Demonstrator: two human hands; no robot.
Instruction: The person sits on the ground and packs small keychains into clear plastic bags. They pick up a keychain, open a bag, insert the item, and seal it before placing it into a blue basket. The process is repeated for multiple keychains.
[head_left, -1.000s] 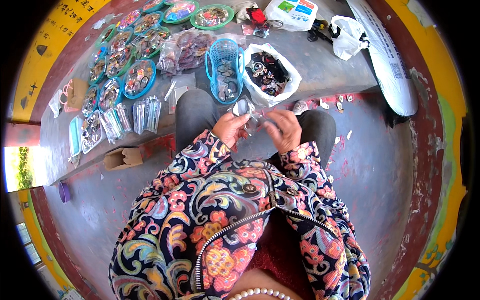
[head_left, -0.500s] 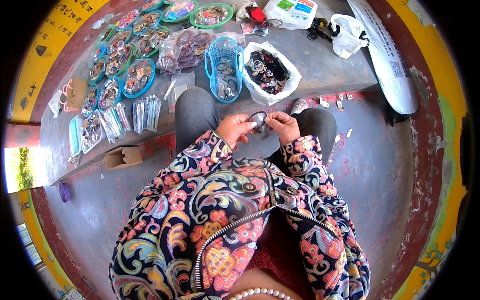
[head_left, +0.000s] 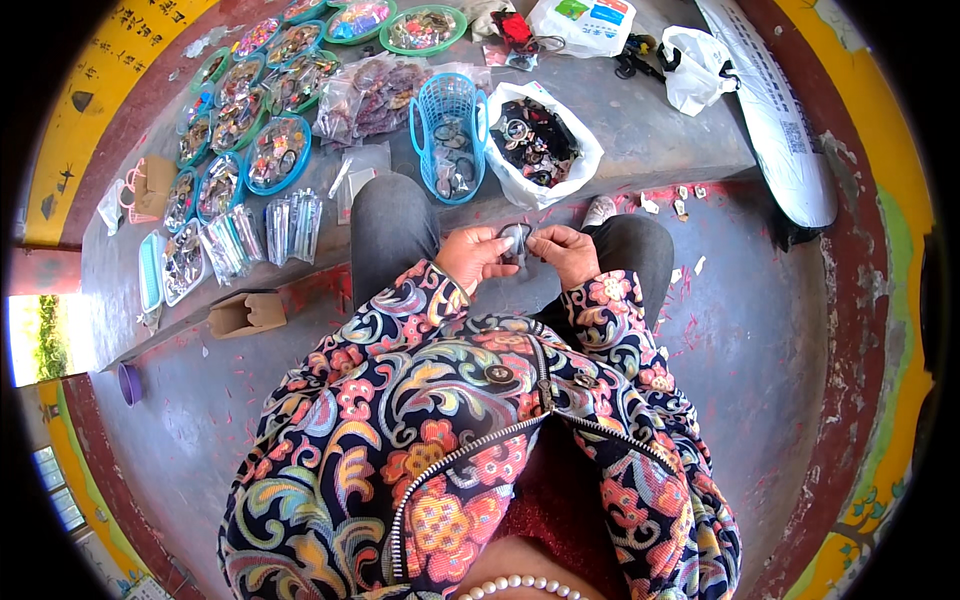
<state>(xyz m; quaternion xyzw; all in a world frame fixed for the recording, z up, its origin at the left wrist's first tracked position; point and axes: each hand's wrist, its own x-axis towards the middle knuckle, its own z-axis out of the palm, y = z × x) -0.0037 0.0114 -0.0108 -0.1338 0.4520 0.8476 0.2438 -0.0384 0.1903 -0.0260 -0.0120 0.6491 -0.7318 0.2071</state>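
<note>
Left hand [head_left: 478, 257]: we have its thumb and forefinger clamped on the left edge of the loop, the other fingers curled below.
Right hand [head_left: 566, 250]: we have its thumb and fingertips together, pinching the right edge of the same loop.
Loop [head_left: 515, 225]: a dark ring, held up between our two hands, above the gap between our knees; something clear and shiny, perhaps film, shows in it and hangs just below. We cannot tell whether the loop is inside it.
Basket [head_left: 447, 95]: blue, open mesh, two handles, on the ledge beyond our hands; dark loops and clear packets lie at its near end.
White bag [head_left: 512, 187]: mouth open, just right of the basket, heaped with dark, mixed small things.
Clear bags [head_left: 385, 95]: a pile left of the basket, their contents reddish and brown.
Trays [head_left: 271, 191]: round, blue and green, crowded at the ledge's left, full of small goods.
Slim packets [head_left: 293, 230]: laid side by side near our left knee [head_left: 390, 215].
Ledge [head_left: 660, 145]: grey, carrying all these goods.
Box [head_left: 248, 315]: brown card, open, beside the ledge's front edge.
Scraps [head_left: 649, 206]: pale, scattered on the floor [head_left: 750, 330] past our right knee [head_left: 637, 260].
</note>
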